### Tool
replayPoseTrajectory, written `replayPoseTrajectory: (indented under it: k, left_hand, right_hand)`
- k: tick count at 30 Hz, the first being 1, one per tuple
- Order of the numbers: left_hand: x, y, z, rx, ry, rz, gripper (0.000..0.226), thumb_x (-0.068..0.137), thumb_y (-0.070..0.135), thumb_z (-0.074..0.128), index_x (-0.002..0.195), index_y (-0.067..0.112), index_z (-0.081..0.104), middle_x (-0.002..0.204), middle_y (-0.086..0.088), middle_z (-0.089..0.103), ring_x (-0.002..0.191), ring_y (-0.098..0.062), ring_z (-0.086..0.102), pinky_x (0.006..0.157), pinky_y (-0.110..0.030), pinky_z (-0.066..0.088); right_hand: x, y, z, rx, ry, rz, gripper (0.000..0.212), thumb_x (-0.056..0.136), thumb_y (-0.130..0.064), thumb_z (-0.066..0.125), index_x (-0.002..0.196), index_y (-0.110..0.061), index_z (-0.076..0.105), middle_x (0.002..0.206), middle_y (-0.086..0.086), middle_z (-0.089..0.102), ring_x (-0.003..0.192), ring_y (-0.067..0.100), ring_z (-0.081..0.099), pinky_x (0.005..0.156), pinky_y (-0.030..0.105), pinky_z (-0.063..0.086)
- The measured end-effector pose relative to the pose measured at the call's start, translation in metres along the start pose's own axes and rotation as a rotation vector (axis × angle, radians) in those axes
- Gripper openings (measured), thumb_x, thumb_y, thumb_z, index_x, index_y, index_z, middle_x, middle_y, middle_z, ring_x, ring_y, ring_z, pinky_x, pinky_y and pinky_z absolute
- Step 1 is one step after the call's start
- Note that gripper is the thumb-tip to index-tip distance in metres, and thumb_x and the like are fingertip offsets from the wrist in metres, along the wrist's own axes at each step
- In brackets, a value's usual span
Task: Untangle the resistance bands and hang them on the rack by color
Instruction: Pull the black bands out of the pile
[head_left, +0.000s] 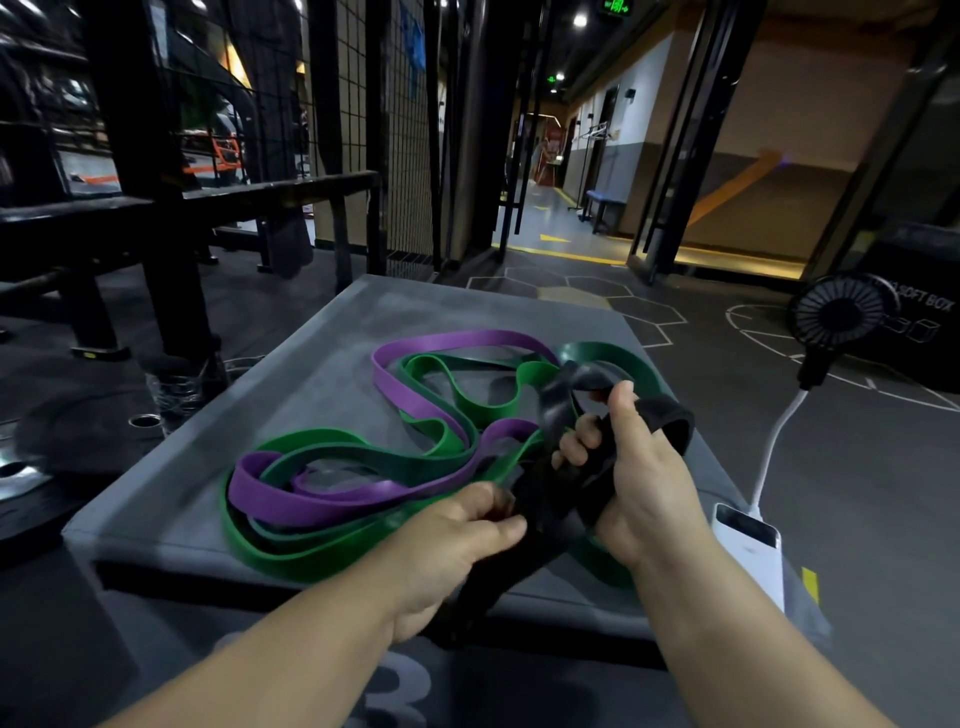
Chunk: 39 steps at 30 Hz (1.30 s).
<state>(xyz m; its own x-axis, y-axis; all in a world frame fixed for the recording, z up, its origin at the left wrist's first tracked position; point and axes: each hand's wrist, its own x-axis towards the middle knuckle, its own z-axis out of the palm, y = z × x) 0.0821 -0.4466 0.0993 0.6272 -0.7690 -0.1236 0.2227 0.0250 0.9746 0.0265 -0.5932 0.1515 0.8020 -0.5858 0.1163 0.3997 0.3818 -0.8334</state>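
Note:
A tangle of resistance bands lies on a grey padded box (218, 457). A purple band (415, 400) and green bands (322, 556) loop over each other across its top. A black band (556, 405) runs through the right side of the tangle. My right hand (639, 473) grips a bunched part of the black band, lifted a little above the box. My left hand (457, 545) pinches a lower stretch of the same black band near the box's front edge, and the band hangs down over that edge.
A white power bank (748, 551) lies at the box's right edge, cabled to a small black fan (836, 317). A black metal frame (150, 208) and wire mesh stand to the left and behind. A black soft box (919, 312) sits far right. A corridor opens ahead.

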Motion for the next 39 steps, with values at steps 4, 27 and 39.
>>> replayPoseTrajectory:
  k: [4,27,39]
  left_hand:
    - [-0.003,0.016,0.001,-0.259,0.055,0.052,0.01,0.093,0.002,0.05,0.093,0.009,0.057,0.089,-0.012,0.07,0.075,-0.017,0.068,0.065,-0.024,0.056]
    - [-0.024,0.069,-0.066,-0.049,0.013,0.19,0.029,0.073,0.023,0.082,0.088,0.007,0.064,0.076,-0.002,0.065,0.053,-0.007,0.05,0.047,-0.016,0.041]
    - [-0.015,0.063,-0.052,-0.426,-0.125,0.32,0.04,0.05,0.031,0.093,0.076,0.014,0.068,0.068,-0.003,0.056,0.061,-0.014,0.056,0.056,-0.023,0.05]
  right_hand:
    - [0.0,-0.003,-0.002,-0.07,-0.02,-0.057,0.026,0.09,-0.037,0.053,0.095,-0.013,0.045,0.057,-0.001,0.038,0.051,0.014,0.039,0.059,0.032,0.04]
    - [0.011,-0.013,-0.036,-0.504,-0.184,0.025,0.039,0.082,-0.041,0.056,0.096,-0.004,0.053,0.057,0.001,0.036,0.051,0.016,0.034,0.052,0.029,0.033]
    - [-0.015,0.007,-0.014,-0.969,-0.546,0.178,0.017,0.093,-0.032,0.061,0.081,-0.022,0.053,0.052,-0.011,0.05,0.049,0.008,0.047,0.054,0.022,0.042]
